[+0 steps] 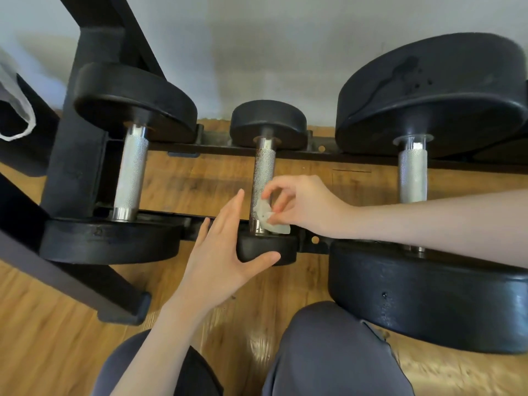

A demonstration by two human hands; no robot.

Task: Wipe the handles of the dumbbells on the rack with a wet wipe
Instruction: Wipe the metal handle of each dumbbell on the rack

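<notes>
Three black dumbbells lie across a low black rack (183, 152). The small middle dumbbell (268, 122) has a knurled steel handle (263, 172). My right hand (303, 204) pinches a crumpled white wet wipe (267, 217) against the near end of that handle. My left hand (220, 247) has its fingers straight; its thumb rests on the near head (285, 247) of the middle dumbbell. The left dumbbell's handle (131, 172) and the right dumbbell's handle (413, 174) are bare.
A white wall stands close behind the rack. The rack's black frame leg (85, 281) slants across the wooden floor (57, 338) at the left. A white cloth-like thing (14, 104) hangs at the far left. My knees in grey trousers (328, 352) are at the bottom.
</notes>
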